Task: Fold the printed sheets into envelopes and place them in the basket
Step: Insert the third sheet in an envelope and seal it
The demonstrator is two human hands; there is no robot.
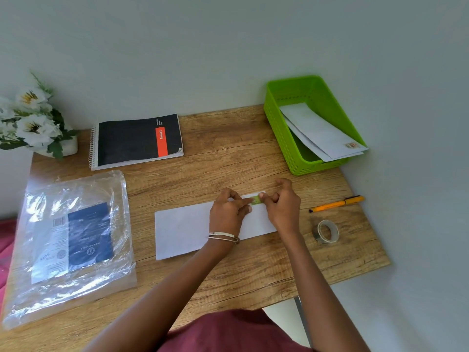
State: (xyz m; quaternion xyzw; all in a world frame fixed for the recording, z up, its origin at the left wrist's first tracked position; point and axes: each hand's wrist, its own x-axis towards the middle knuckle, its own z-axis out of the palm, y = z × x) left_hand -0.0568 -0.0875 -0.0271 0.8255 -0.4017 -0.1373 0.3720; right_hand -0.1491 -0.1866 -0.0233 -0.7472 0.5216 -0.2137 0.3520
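You pinched the stamp (255,200) between both hands (229,212) (281,204) at the envelope's (182,229) two-o'clock corner; next, the basket (279,133).

We take this for a small desk corner in a home or a modest office. A wood-grain table (228,148) stands pushed into the meeting of two plain pale walls (203,47). On it we see desk things: a spiral notebook (137,141), an orange pen (336,204), a roll of tape (326,231) and a green plastic basket (279,130) (holding white envelopes). White flowers (30,118) in a pot give a domestic touch.
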